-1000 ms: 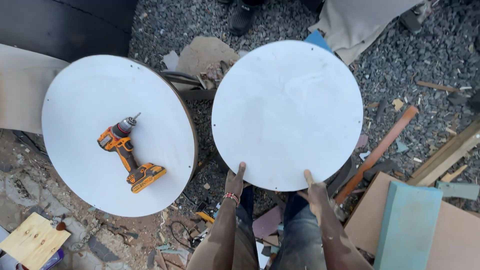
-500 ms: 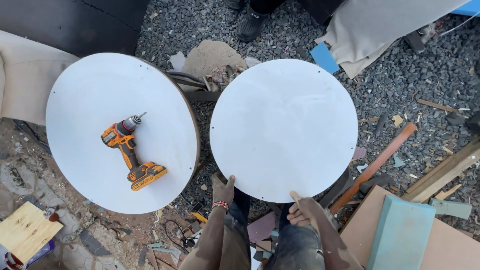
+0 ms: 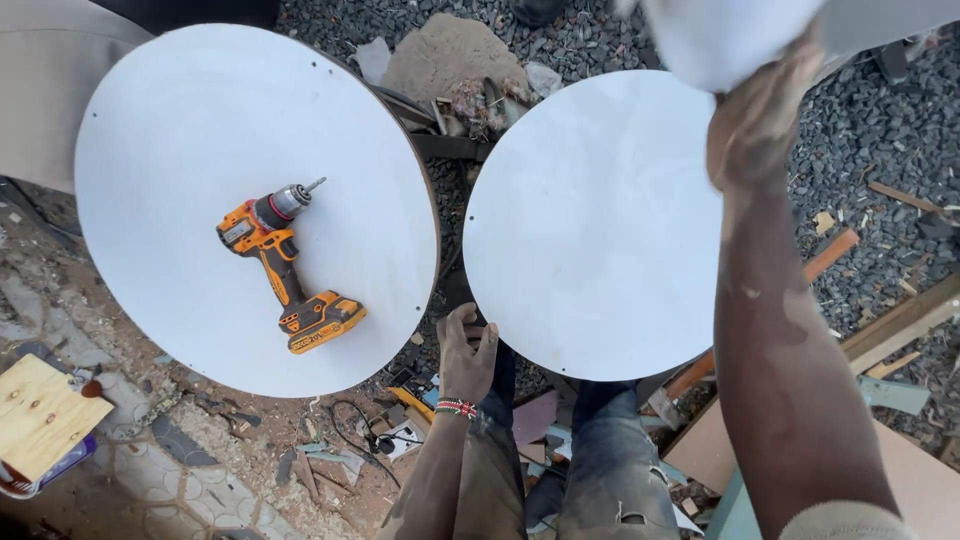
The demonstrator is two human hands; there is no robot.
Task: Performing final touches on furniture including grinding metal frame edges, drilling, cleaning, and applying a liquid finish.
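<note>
Two white round boards lie side by side. My left hand [image 3: 466, 356], with a beaded band at the wrist, grips the near left edge of the right round board [image 3: 590, 230], thumb on top. My right hand [image 3: 762, 118] is raised high over that board's far right side and is closed on a blurred white object [image 3: 735, 38] at the top of the view. An orange and black cordless drill [image 3: 285, 268] lies on the left round board [image 3: 200, 130], away from both hands.
Dark gravel, wood strips [image 3: 830, 255] and scraps surround the boards. A pale wood block [image 3: 42, 415] lies at the lower left and a flat brown panel [image 3: 920, 480] at the lower right. My legs in jeans [image 3: 560, 470] stand just below the right board.
My right hand has let go of the right board's near edge and risen to the top right, now holding a white object. The view has moved closer; my left hand stays at the edge.
</note>
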